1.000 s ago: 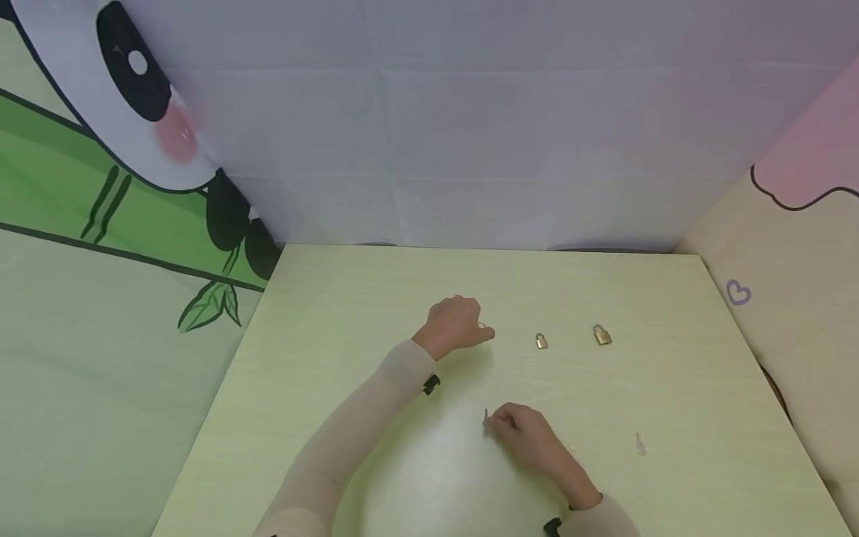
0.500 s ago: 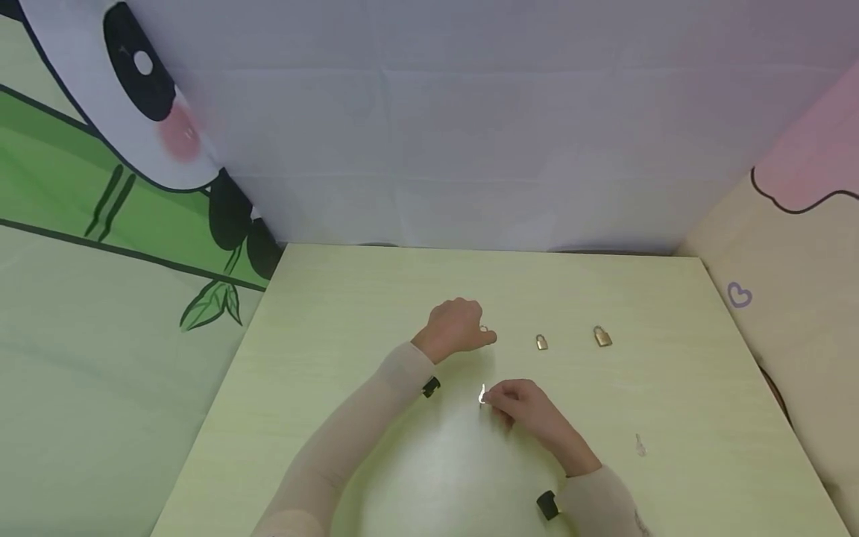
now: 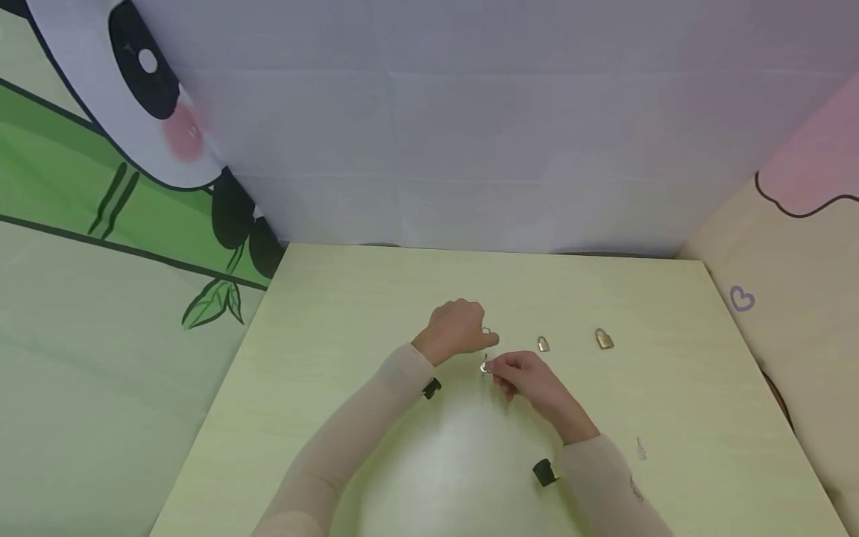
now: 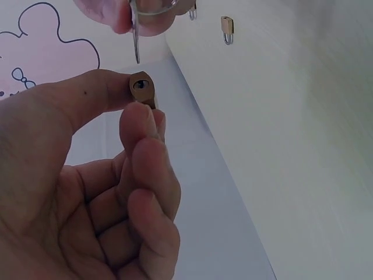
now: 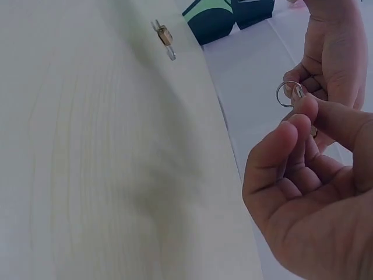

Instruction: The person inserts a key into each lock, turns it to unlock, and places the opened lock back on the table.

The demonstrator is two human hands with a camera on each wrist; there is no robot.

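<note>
My left hand (image 3: 456, 327) hovers over the table's middle, pinching a small brass padlock (image 4: 141, 92) between thumb and index finger. In the left wrist view the padlock's keyhole end faces the other hand. My right hand (image 3: 532, 382) pinches a key (image 4: 136, 35) on a thin metal ring (image 5: 280, 94), seen clearly in the right wrist view. The key's tip is close to the keyhole, with a gap between them. A small brass padlock (image 3: 543, 344) and a larger brass padlock (image 3: 605, 339) lie on the table to the right.
A small, faint key-like item (image 3: 641, 448) lies on the pale wooden table (image 3: 349, 298) at the right. Printed cloth walls (image 3: 510, 149) stand behind and at both sides. Black wrist devices (image 3: 545, 472) jut from both sleeves.
My right hand has moved away from my body with the key and its ring, nearing the left hand. The left hand stays almost still with the padlock.
</note>
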